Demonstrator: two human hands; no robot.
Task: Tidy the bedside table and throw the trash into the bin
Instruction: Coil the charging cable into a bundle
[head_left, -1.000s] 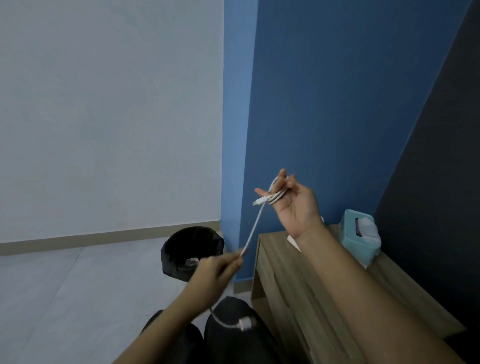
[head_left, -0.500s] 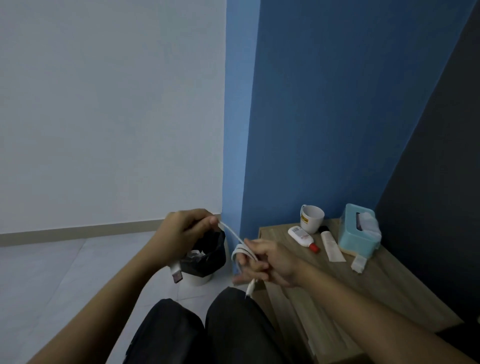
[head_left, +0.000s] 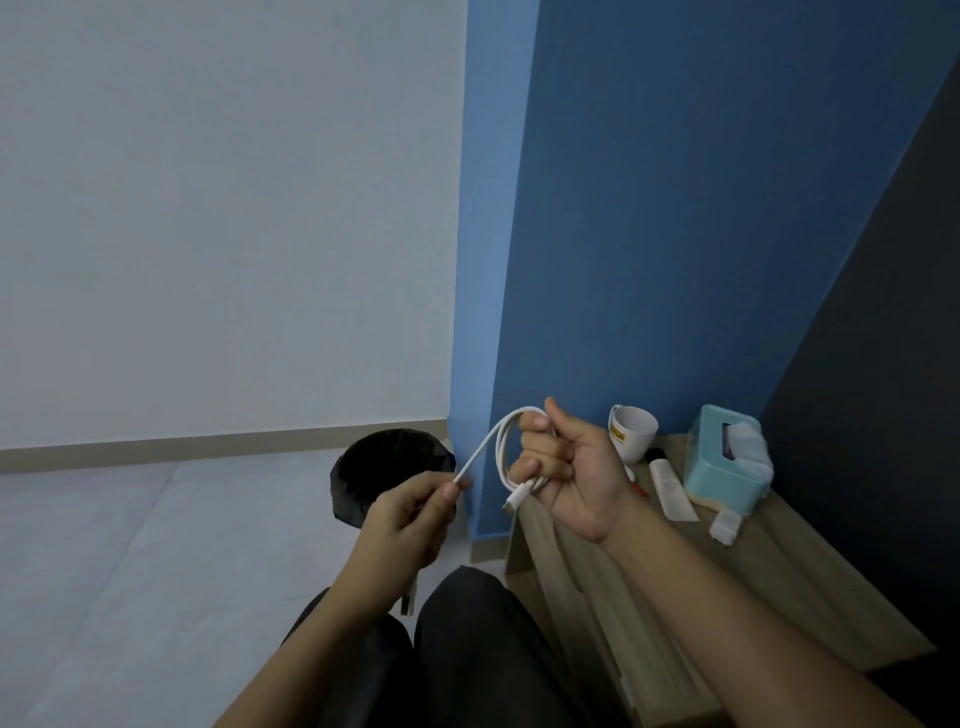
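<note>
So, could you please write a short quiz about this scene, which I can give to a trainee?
1. True or false: the white charging cable hangs straight, without any loop.
2. The left hand pinches the cable's free stretch. What does the right hand grip? A) the cable's coiled loops B) a pen C) nothing
3. What stands on the floor just behind the left hand?

Key: 1 false; 2 A; 3 the round black-lined bin.

Dim, flat, bluish light; soft shadows, wide-angle bending at the edges
</note>
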